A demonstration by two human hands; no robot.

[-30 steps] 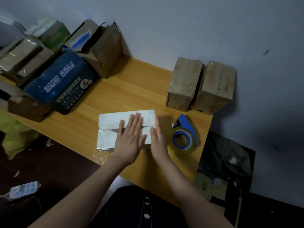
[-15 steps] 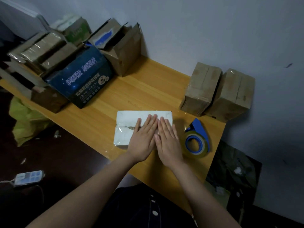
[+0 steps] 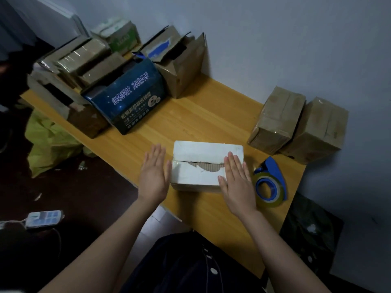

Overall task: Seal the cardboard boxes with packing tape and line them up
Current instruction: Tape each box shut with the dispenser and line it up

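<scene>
A white cardboard box (image 3: 198, 153) lies flat near the front of the wooden table (image 3: 203, 115), its top skin torn along the middle seam. My left hand (image 3: 153, 176) is flat with straight fingers against the box's left end. My right hand (image 3: 236, 179) lies flat over the box's right end. A blue tape dispenser (image 3: 269, 185) with a roll of clear tape sits just right of the box. Two taped brown boxes (image 3: 277, 119) (image 3: 317, 130) stand side by side at the back right by the wall.
A pile of boxes fills the back left: a dark blue printed box (image 3: 129, 102), open brown cartons (image 3: 182, 58) and a green-and-white one (image 3: 120, 34). A yellow-green bag (image 3: 48, 142) and a power strip (image 3: 42, 217) lie on the floor at left.
Both hands were pressed side by side on the box's top; they have slid apart to its two ends, and the torn seam now shows. The camera has shifted.
</scene>
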